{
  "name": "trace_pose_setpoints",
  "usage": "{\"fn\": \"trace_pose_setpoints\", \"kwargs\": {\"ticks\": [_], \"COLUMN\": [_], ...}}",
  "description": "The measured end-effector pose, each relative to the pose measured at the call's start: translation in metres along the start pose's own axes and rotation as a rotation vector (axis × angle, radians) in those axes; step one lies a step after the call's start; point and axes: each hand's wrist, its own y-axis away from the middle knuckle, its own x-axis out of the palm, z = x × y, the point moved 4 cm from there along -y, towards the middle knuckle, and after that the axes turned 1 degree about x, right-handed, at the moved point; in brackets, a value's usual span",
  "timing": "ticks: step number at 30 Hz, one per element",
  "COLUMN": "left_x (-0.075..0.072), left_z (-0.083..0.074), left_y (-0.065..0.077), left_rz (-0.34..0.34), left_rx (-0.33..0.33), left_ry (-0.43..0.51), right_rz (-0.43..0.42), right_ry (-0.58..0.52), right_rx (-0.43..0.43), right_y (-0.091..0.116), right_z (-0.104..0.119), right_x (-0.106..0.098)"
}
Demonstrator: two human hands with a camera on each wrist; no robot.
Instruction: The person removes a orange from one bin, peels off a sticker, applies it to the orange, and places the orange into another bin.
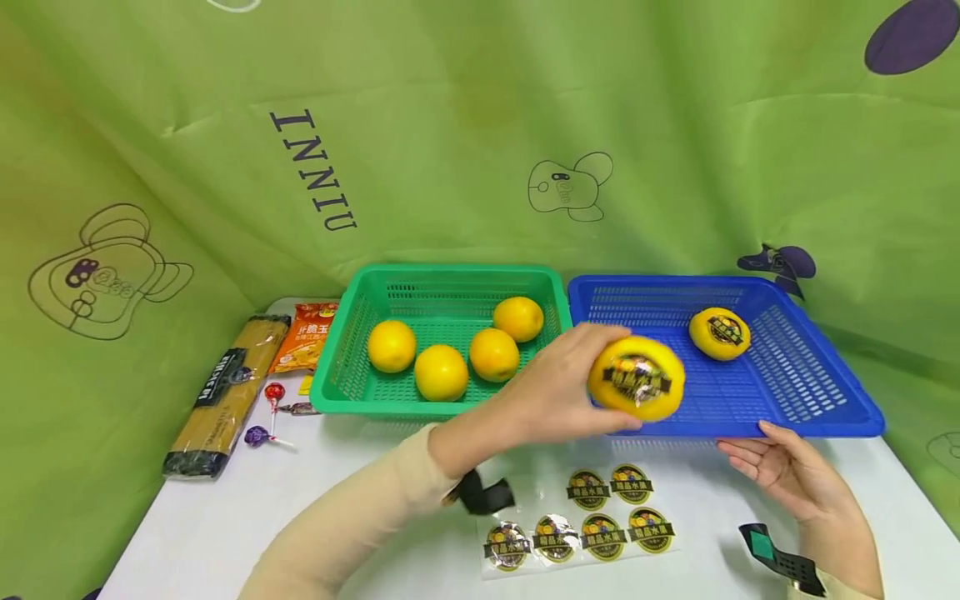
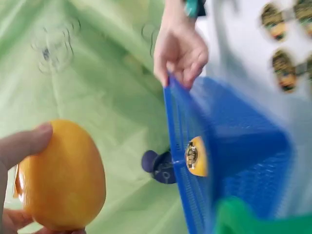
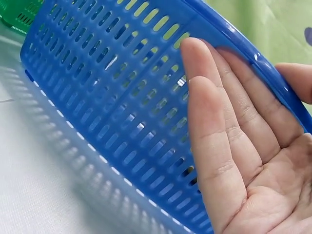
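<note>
My left hand (image 1: pixel 551 387) holds a yellow-orange fruit, seemingly an orange (image 1: pixel 666 400), in front of the blue basket's left front part. A round black-and-gold label (image 1: pixel 633 379) on it faces the head camera. In the left wrist view, thumb and fingers wrap the held orange (image 2: pixel 66 175). My right hand (image 1: pixel 802 479) grips the front rim of the blue basket (image 1: pixel 862 408), thumb over the edge. Its other fingers (image 3: pixel 209 107) lie along the slotted outer wall in the right wrist view. Inside that basket sits another labelled orange (image 1: pixel 708 342).
A green basket (image 1: pixel 450 271) with several unlabelled oranges (image 1: pixel 441 373) stands to the left. A label sheet (image 1: pixel 581 562) lies on the white table in front. Farther left are a spaghetti pack (image 1: pixel 232 383), a snack bag (image 1: pixel 303 333) and lollipops (image 1: pixel 274 392). Green cloth (image 1: pixel 465 167) hangs behind.
</note>
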Motion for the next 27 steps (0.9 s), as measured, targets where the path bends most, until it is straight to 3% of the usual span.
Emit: {"fn": "trace_pose_setpoints", "kwargs": {"ticks": [3,6,10,14,17,21,27], "left_x": [0.018,0.042,0.077,0.106,0.121,0.133,0.158], "left_z": [0.006,0.02,0.046,0.07,0.08,0.085,0.088], "left_y": [-0.06,-0.111,-0.152,-0.168,-0.172,-0.172,-0.175], "left_rz": [0.012,0.014,-0.002,-0.024,-0.023,-0.007,0.002], "left_rx": [-0.138,-0.277,-0.448,-0.607,-0.674,-0.712,-0.77], "left_ry": [0.02,0.042,0.11,0.181,0.172,0.125,0.125], "right_rz": [0.014,0.037,0.039,0.021,0.007,0.017,0.022], "right_ry": [0.012,0.02,0.047,0.063,0.072,0.111,0.173], "right_rx": [-0.003,-0.018,-0.033,-0.054,-0.071,-0.096,-0.127], "right_y": [-0.002,-0.003,-0.001,-0.001,-0.002,-0.004,-0.002], "right_z": [0.002,0.004,0.002,-0.001,-0.003,-0.004,-0.002], "right_x": [-0.001,-0.001,0.0,0.0,-0.001,-0.002,-0.003]}}
